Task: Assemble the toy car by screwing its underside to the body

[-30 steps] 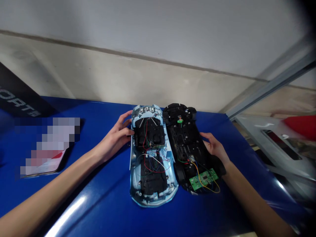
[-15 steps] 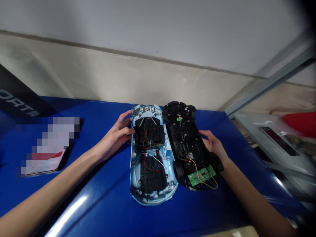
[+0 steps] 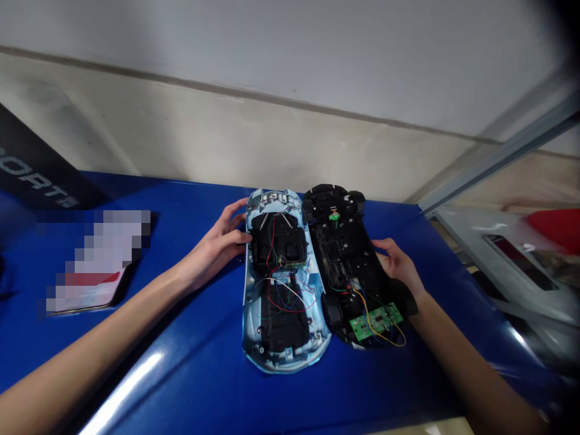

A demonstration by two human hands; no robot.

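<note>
The blue car shell lies open side up, directly right of the left hand, whose thumb rests at its rim while the forefinger reaches along the outer side; the two are spread apart, and whether they pinch the rim I cannot tell. The black chassis lies just left of the right hand, whose visible finger touches its outer edge; the other fingers are partly hidden, so their grip is unclear. The chassis stands between the right fingers and the shell. Loose wires cross the shell's inside, near-right of the left fingers. A green circuit board sits nearer the viewer than the right fingertips. Well left of the left fingers are a flat, pixelated slab and, farther off, a dark lettered box.
</note>
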